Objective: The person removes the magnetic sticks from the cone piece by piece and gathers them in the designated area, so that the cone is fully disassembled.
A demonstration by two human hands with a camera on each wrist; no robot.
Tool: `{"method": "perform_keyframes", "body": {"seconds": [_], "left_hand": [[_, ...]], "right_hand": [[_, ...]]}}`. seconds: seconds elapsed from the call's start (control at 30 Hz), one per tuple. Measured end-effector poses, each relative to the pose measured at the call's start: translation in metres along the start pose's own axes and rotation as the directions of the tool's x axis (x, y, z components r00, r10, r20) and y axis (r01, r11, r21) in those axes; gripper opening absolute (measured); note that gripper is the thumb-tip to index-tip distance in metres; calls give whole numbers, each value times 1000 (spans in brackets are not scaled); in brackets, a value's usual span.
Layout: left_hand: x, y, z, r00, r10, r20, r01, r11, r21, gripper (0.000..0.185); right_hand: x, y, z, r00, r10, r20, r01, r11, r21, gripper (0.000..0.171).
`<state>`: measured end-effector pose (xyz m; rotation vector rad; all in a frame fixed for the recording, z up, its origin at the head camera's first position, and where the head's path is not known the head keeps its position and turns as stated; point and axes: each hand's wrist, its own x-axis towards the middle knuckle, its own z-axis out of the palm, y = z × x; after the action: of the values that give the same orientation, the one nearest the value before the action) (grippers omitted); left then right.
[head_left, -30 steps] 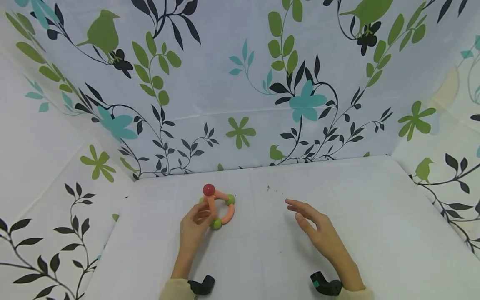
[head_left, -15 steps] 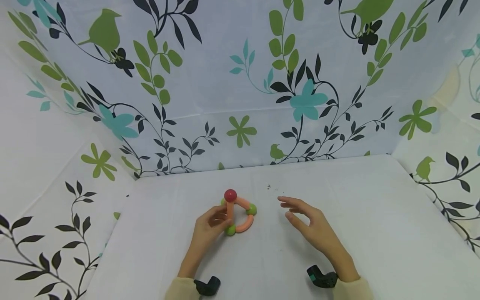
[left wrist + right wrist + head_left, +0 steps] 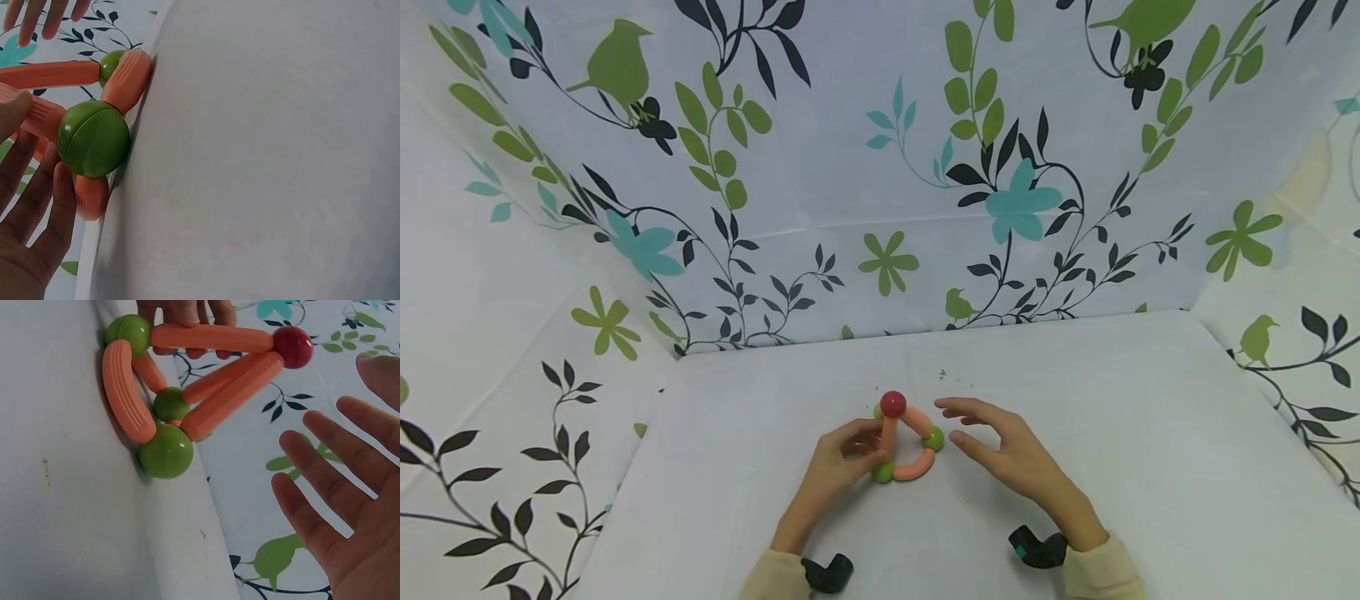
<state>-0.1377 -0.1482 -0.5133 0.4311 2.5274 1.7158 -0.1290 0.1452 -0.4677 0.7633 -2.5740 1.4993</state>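
A pyramid-shaped toy of orange rods and balls [image 3: 914, 472] stands on the white table, its red ball [image 3: 892, 405] at the top and green balls [image 3: 166, 451] at the base corners. Curved orange rods link the green balls. My left hand [image 3: 847, 456] pinches one upright rod on the toy's left side, thumb on the near face and fingers behind, as the left wrist view shows. To the toy's right, my right hand [image 3: 1000, 442] hovers with fingers extended, close to the right green ball [image 3: 933, 438] and apart from it in the right wrist view.
The white table [image 3: 1120, 433] stretches out around the toy, with small dark marks [image 3: 943, 375] beyond it. A cloth [image 3: 820, 167] printed with leaves, birds and flowers hangs behind and at the sides. A black wrist device [image 3: 827, 573] sits at each cuff.
My left hand has carried the toy to the right and slightly nearer, toward the table's middle. My right hand has shifted a little left, so the gap between it and the toy has narrowed.
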Motion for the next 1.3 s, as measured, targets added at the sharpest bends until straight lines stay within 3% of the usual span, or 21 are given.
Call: {"method": "perform_keyframes", "body": {"seconds": [0.3, 0.77, 0.9, 1.07, 1.3], "left_hand": [[11, 6, 7, 989, 65, 130, -62, 998, -31, 39], [29, 11, 20, 940, 197, 278, -180, 980, -87, 36], [33, 8, 24, 931, 240, 273, -217, 970, -112, 36], [31, 6, 34, 933, 275, 233, -252, 960, -126, 35], [19, 5, 49, 931, 341, 130, -330, 939, -96, 46]], "right_hand": [[10, -3, -1, 997, -79, 23, 79, 997, -22, 48], [17, -4, -7, 978, -209, 16, 210, 975, -74, 51], [21, -2, -10, 966, -255, 35, 257, 964, -70, 49], [19, -2, -12, 964, -262, 43, 265, 960, -90, 53], [5, -1, -5, 965, -259, 38, 262, 952, -158, 61]]}}
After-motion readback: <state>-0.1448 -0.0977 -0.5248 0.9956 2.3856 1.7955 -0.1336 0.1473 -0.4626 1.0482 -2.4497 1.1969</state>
